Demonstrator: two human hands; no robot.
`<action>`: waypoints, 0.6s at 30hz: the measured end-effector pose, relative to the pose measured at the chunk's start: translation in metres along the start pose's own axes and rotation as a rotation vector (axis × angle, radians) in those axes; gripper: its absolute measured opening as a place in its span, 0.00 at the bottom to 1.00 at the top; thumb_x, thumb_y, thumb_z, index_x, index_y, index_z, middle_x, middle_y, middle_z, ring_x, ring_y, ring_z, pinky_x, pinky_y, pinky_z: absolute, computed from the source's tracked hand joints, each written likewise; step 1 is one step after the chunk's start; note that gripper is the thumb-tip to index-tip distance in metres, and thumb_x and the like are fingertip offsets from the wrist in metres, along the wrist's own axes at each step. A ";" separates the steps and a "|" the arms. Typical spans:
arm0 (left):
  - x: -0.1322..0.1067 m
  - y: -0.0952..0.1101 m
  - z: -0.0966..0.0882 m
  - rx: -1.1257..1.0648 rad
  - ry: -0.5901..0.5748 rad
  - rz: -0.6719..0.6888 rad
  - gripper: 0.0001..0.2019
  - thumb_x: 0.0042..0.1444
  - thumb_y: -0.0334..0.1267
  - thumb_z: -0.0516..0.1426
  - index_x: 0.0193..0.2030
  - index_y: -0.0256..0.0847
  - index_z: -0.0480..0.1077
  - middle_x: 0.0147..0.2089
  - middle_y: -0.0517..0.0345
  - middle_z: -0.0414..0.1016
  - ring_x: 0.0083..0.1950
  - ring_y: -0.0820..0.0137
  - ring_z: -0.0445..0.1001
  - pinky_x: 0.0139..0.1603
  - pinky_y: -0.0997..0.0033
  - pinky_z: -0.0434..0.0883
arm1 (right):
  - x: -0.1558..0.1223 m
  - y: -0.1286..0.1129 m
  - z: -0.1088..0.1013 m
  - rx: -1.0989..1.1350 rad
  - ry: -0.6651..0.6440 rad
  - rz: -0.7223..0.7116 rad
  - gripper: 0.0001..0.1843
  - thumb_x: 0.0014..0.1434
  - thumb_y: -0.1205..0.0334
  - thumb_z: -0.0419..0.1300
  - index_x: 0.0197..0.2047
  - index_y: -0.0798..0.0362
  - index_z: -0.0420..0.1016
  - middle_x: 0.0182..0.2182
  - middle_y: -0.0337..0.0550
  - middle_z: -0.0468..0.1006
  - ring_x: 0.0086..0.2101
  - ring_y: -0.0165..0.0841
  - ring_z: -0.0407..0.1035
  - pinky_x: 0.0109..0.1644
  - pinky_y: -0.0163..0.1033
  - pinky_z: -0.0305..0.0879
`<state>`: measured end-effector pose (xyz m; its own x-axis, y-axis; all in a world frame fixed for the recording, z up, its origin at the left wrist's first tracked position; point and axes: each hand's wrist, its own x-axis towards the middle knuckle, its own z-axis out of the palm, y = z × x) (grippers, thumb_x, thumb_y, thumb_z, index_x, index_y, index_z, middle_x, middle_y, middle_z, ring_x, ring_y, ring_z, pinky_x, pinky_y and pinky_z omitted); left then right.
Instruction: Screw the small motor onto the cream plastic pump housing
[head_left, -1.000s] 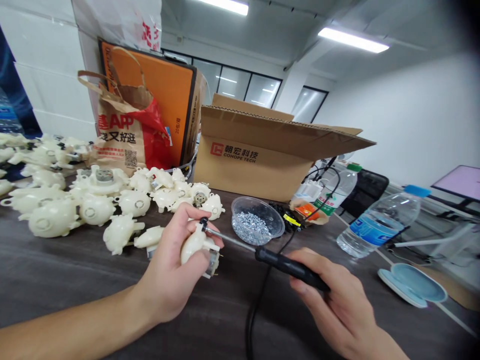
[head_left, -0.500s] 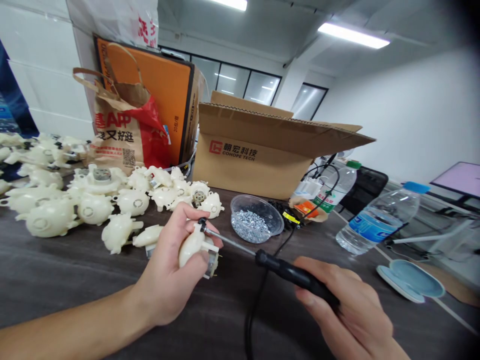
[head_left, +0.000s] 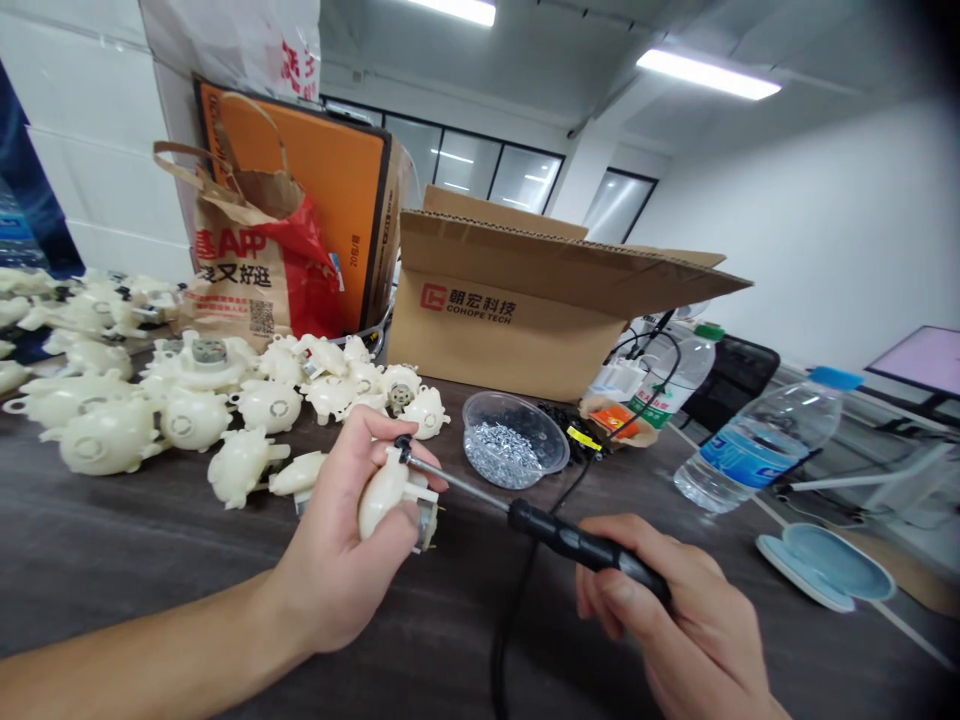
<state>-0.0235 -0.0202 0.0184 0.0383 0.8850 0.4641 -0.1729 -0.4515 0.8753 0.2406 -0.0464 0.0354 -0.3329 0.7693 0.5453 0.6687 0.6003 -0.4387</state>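
My left hand [head_left: 337, 550] is closed around a cream plastic gearbox housing [head_left: 382, 497] with a metal motor at its side. A small black part [head_left: 403, 446] sits at the housing's top, near my left fingertips. My right hand [head_left: 675, 600] grips the black handle of a screwdriver [head_left: 570, 540]. Its metal shaft slants up to the left, and the tip meets the black part; any screw there is hidden. Behind the shaft stands a clear round tub [head_left: 517, 440] of small silver screws.
Several cream housings [head_left: 105, 435] cover the table's left side. At the back are a cardboard box [head_left: 495, 330], a paper bag [head_left: 262, 260] and an orange box [head_left: 345, 180]. A black cable [head_left: 517, 600] runs across the front. Water bottle [head_left: 765, 440] and light-blue case [head_left: 832, 560] lie right.
My right hand has shifted slightly left and changed its hold on the screwdriver handle, fingers now curled beneath it. The left hand and housing have stayed nearly still.
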 end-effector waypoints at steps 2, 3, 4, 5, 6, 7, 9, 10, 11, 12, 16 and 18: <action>0.001 0.001 0.002 -0.040 -0.006 -0.045 0.15 0.57 0.31 0.56 0.49 0.50 0.61 0.43 0.62 0.76 0.40 0.70 0.74 0.37 0.73 0.70 | 0.007 0.004 -0.005 0.041 -0.008 -0.018 0.11 0.71 0.51 0.52 0.45 0.44 0.73 0.24 0.34 0.76 0.25 0.34 0.71 0.29 0.37 0.63; 0.003 0.002 0.002 -0.065 -0.017 -0.082 0.15 0.56 0.31 0.57 0.48 0.49 0.61 0.43 0.62 0.77 0.40 0.70 0.74 0.37 0.73 0.69 | 0.012 0.007 -0.009 0.058 -0.025 -0.018 0.12 0.71 0.50 0.52 0.42 0.45 0.74 0.25 0.35 0.76 0.25 0.34 0.71 0.30 0.38 0.62; 0.004 0.002 0.003 -0.093 -0.030 -0.123 0.15 0.55 0.31 0.57 0.48 0.48 0.61 0.43 0.61 0.78 0.39 0.70 0.74 0.37 0.72 0.69 | 0.018 0.010 -0.013 0.062 -0.052 0.000 0.14 0.70 0.50 0.52 0.40 0.47 0.74 0.25 0.35 0.76 0.26 0.34 0.71 0.31 0.38 0.62; 0.006 0.002 0.004 -0.124 -0.040 -0.164 0.15 0.54 0.31 0.57 0.47 0.48 0.61 0.43 0.60 0.78 0.40 0.70 0.74 0.38 0.72 0.69 | 0.025 0.015 -0.018 0.060 -0.093 0.028 0.16 0.70 0.49 0.52 0.38 0.48 0.74 0.25 0.36 0.76 0.27 0.35 0.70 0.32 0.38 0.62; 0.008 0.002 0.004 -0.156 -0.044 -0.196 0.16 0.52 0.32 0.58 0.47 0.47 0.62 0.44 0.58 0.79 0.41 0.69 0.74 0.38 0.72 0.69 | 0.030 0.019 -0.022 0.054 -0.143 0.061 0.17 0.70 0.49 0.51 0.37 0.49 0.74 0.26 0.36 0.75 0.27 0.35 0.70 0.32 0.38 0.62; 0.009 0.001 0.004 -0.192 -0.035 -0.227 0.18 0.50 0.32 0.58 0.49 0.47 0.63 0.45 0.57 0.78 0.43 0.67 0.74 0.38 0.71 0.70 | 0.035 0.024 -0.025 0.039 -0.194 0.085 0.17 0.70 0.49 0.52 0.37 0.50 0.74 0.27 0.38 0.76 0.29 0.36 0.70 0.34 0.38 0.64; 0.012 -0.001 0.004 -0.270 0.002 -0.284 0.23 0.46 0.33 0.60 0.50 0.47 0.63 0.45 0.57 0.78 0.44 0.64 0.76 0.37 0.69 0.71 | 0.041 0.032 -0.027 0.004 -0.264 0.099 0.14 0.68 0.52 0.55 0.39 0.52 0.75 0.31 0.40 0.78 0.33 0.37 0.72 0.37 0.39 0.66; 0.013 -0.003 0.004 -0.306 0.011 -0.325 0.24 0.44 0.33 0.61 0.50 0.47 0.63 0.43 0.57 0.78 0.42 0.62 0.77 0.35 0.68 0.71 | 0.042 0.035 -0.026 -0.016 -0.292 0.095 0.11 0.67 0.55 0.57 0.40 0.52 0.76 0.33 0.40 0.79 0.35 0.37 0.73 0.38 0.39 0.68; 0.013 -0.004 0.004 -0.341 0.009 -0.374 0.24 0.43 0.34 0.61 0.49 0.47 0.63 0.41 0.56 0.79 0.39 0.61 0.78 0.34 0.67 0.72 | 0.042 0.038 -0.024 -0.036 -0.317 0.087 0.08 0.66 0.58 0.59 0.40 0.52 0.77 0.34 0.40 0.80 0.36 0.37 0.74 0.40 0.39 0.68; 0.012 -0.004 0.005 -0.373 -0.004 -0.424 0.22 0.42 0.36 0.61 0.47 0.46 0.63 0.39 0.55 0.80 0.36 0.61 0.79 0.33 0.66 0.72 | 0.042 0.040 -0.021 -0.057 -0.343 0.077 0.06 0.64 0.60 0.61 0.40 0.52 0.78 0.35 0.40 0.81 0.36 0.37 0.74 0.41 0.39 0.69; 0.004 -0.002 0.009 -0.424 -0.076 -0.604 0.12 0.49 0.37 0.58 0.41 0.44 0.63 0.37 0.52 0.82 0.30 0.61 0.80 0.35 0.62 0.73 | 0.036 0.040 -0.009 -0.152 -0.382 0.018 0.05 0.59 0.63 0.67 0.41 0.50 0.79 0.38 0.42 0.80 0.40 0.40 0.72 0.44 0.43 0.68; 0.001 0.000 0.013 -0.408 -0.062 -0.685 0.08 0.53 0.36 0.58 0.40 0.43 0.66 0.35 0.52 0.82 0.33 0.60 0.81 0.38 0.60 0.76 | 0.034 0.035 -0.008 -0.195 -0.348 0.000 0.07 0.60 0.64 0.66 0.43 0.51 0.78 0.40 0.45 0.78 0.42 0.43 0.70 0.47 0.47 0.67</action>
<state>-0.0109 -0.0208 0.0200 0.3189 0.9372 -0.1415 -0.4369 0.2779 0.8555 0.2579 -0.0006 0.0441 -0.5158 0.8174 0.2564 0.7713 0.5734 -0.2763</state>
